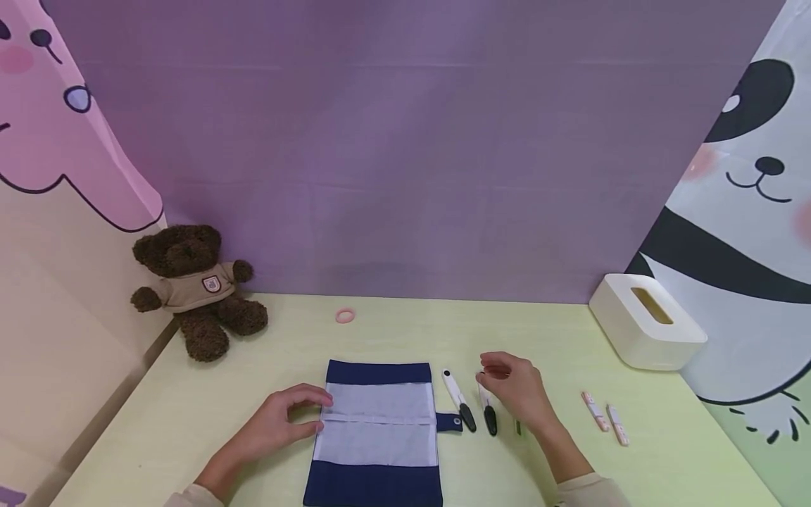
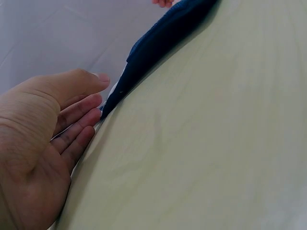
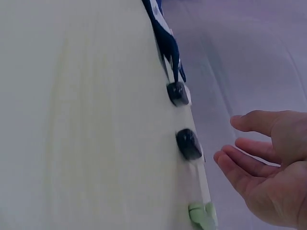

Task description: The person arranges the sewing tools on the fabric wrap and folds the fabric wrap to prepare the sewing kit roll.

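Purple cloth (image 1: 405, 155) hangs behind a pale worktop (image 1: 298, 331), whose near edge falls outside the head view. Toward that edge lies the task's thing, a navy-and-white fabric case (image 1: 380, 443), opened flat, its nearest end cut by the frame. At its left side the left hand (image 1: 275, 419) has thumb and fingers apart. The right hand (image 1: 516, 391) hovers with loosely bent fingers over one black-and-white tool (image 1: 489, 417), hiding its upper part; another white tool (image 1: 457, 398) shows nearly whole beside the case's strap (image 1: 450, 422). Only a sliver of a green item (image 1: 518, 427) shows by the right wrist. Toward the worktop's right edge lie two pale sticks (image 1: 595, 412), their print illegible.

From the left wrist, the left hand's fingers look straight and relaxed at the case's edge; whether they press it, I cannot tell. At the top, only fingertips (image 2: 163, 2) of the other hand show.

From the right wrist, the right hand is spread and holds nothing. Both tools appear end-on, blurred, mostly hidden behind their dark ends, and the green item is cut off below.
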The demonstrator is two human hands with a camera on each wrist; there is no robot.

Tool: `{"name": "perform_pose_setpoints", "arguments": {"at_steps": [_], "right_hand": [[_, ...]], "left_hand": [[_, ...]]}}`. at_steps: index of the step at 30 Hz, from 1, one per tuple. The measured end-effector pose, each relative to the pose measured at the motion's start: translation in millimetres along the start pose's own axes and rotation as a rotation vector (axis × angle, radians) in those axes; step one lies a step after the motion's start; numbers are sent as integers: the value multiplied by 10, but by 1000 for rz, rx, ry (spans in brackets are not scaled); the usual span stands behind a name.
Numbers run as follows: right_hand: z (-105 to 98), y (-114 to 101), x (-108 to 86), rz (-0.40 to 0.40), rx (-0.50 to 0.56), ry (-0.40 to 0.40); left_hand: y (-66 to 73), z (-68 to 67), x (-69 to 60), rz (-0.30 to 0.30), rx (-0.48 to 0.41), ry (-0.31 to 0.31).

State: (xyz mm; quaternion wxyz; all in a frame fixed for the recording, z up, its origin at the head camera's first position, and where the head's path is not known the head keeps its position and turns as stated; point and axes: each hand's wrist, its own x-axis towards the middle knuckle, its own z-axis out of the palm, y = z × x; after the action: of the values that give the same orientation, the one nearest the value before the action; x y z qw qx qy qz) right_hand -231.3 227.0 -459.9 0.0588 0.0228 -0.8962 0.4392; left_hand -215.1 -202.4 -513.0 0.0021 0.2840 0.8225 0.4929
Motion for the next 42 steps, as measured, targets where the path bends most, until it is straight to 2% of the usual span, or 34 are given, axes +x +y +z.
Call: {"name": "perform_pose_setpoints", "arguments": {"at_steps": [7, 14, 24, 32, 38, 42], "right_hand": [[163, -106, 37, -22, 52, -47], [303, -142, 77, -15, 77, -72], [417, -118, 94, 27, 71, -58], [481, -103, 102, 5, 32, -55], [491, -105, 112, -32, 25, -55], [481, -123, 107, -15, 24, -61]], "left_hand": [[5, 1, 5, -55, -10, -16], [7, 8, 12, -43, 2, -19], [6, -11, 23, -50, 10, -19], [10, -27, 19, -70, 17, -27], [1, -27, 0, -57, 19, -23], [11, -23, -10, -52, 16, -21]]}}
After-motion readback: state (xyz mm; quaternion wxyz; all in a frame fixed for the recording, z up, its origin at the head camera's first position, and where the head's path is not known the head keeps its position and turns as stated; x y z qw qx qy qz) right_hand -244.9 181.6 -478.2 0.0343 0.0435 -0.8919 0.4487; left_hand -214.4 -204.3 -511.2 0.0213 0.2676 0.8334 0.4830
